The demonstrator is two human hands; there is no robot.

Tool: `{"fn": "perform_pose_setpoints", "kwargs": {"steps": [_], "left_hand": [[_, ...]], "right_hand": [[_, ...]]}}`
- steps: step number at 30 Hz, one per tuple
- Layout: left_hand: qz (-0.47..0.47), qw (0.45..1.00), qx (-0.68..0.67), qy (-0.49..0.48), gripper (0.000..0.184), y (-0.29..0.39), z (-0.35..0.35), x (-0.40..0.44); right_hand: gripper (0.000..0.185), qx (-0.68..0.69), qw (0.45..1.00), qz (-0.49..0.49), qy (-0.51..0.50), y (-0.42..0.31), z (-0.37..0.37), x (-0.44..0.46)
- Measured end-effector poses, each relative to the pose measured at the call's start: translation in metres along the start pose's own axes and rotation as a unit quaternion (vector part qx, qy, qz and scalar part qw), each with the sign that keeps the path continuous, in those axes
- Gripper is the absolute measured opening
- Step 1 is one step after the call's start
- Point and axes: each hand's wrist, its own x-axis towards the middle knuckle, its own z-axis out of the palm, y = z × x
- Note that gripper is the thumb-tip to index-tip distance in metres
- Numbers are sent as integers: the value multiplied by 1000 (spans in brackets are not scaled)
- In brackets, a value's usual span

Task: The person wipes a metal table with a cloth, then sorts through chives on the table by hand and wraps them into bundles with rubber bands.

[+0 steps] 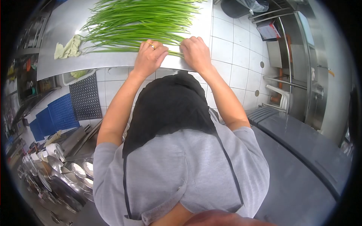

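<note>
At the left, below the near edge of the steel table, there are blue mats. On the left part of the table lies a crumpled pale cloth, maybe put aside so it stays within reach. To its right, the green stalks spread across the table, nearly parallel, perhaps so that they do not tangle. At the table's near edge, the left hand holds a few stalks, its fingers bent and narrow, probably to keep them straight. Just to the right, the right hand bends over the stalk ends; its fingertips are hidden, so I cannot tell whether they grip. Right of the table stands a dark bin.
</note>
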Motion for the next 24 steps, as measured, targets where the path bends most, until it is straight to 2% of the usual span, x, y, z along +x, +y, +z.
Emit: {"fn": "perform_pose_setpoints", "kwargs": {"steps": [3,6,12,15,24], "left_hand": [[13,1000,0,-4,14,0,-3,1],[2,1000,7,-12,9,0,-1,0],[14,1000,4,0,14,0,-2,1],[9,1000,2,-4,15,0,-2,1],[24,1000,19,-5,17,2,-3,0]], "right_hand": [[10,-8,999,6,35,-4,1,2],[9,-11,999,21,37,-5,-1,-1],[10,-6,999,6,-38,-2,-1,5],[10,-18,1000,22,-9,-5,-3,5],[10,-8,997,-5,-76,0,-13,-11]]}}
